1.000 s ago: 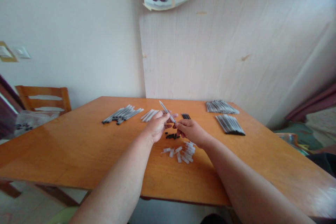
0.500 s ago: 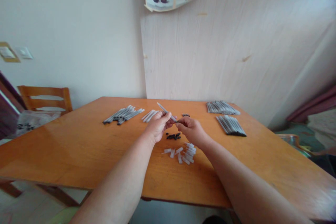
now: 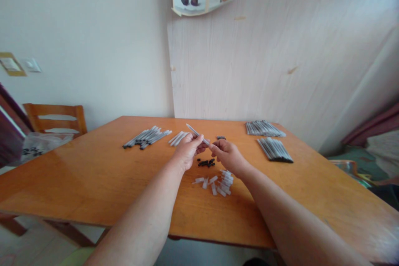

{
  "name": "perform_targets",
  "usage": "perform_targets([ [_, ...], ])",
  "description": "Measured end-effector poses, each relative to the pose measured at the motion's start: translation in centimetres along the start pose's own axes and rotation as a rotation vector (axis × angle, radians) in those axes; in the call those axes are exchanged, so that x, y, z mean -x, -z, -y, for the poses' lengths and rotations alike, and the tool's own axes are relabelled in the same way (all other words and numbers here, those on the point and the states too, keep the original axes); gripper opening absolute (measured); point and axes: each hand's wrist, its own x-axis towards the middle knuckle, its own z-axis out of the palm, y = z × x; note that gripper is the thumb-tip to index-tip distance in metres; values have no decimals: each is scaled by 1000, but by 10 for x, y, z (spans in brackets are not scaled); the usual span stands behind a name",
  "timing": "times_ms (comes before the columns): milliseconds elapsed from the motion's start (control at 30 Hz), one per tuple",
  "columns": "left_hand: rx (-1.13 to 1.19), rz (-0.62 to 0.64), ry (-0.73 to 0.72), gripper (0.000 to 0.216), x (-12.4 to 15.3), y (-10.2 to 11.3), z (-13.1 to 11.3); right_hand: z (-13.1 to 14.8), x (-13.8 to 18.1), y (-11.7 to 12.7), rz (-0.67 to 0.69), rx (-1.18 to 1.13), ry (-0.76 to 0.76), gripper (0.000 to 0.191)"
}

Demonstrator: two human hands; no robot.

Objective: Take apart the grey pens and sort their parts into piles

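My left hand [image 3: 188,149] is closed around a slim whitish pen [image 3: 193,130], whose pointed end sticks out to the upper left. At the pen's lower right end, my right hand [image 3: 227,153] pinches with thumb and forefinger; any small part between those fingertips is hidden. Below the hands lie several small black plugs [image 3: 206,162] in a loose group. Nearer to me is a heap of short translucent white pieces [image 3: 222,183] with thin stems. Just beyond my left hand rest several white tubes [image 3: 178,138].
A pile of grey pens with black ends [image 3: 146,136] lies at the left on the wooden table [image 3: 93,174]. Two neat rows of pens, a far row [image 3: 264,128] and a nearer row [image 3: 274,149], sit at the right. A chair [image 3: 57,117] stands beyond the left edge.
Both hands stay nearly in place. A dark bit seen at my right fingertips earlier no longer shows, and those fingers now sit against the pen's end.
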Motion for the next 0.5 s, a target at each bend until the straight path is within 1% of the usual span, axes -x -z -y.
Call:
perform_targets([
  [67, 0, -1, 0, 28, 0, 0, 0, 1, 1, 0, 66, -9, -28, 33],
  [100, -5, -4, -1, 28, 0, 0, 0, 1, 1, 0, 74, 5, -21, 33],
  [133, -11, -8, -1, 27, 0, 0, 0, 0, 0, 0, 63, 28, -2, 31],
  [200, -23, -7, -1, 27, 0, 1, 0, -3, -1, -1, -2, 71, 46, 25],
  [267, -28, 2, -2, 26, -1, 1, 1, -6, -2, -1, -52, 83, 61, 26],
  [300, -27, 4, -1, 26, -1, 1, 1, -7, -2, -2, -48, 76, 52, 28],
  [433, -28, -11, 2, 27, -1, 0, 1, -8, -2, -1, 68, 43, 12, 35],
  [500, -33, -21, 4, 27, -1, 0, 1, -7, -2, -1, 54, 63, 38, 31],
])
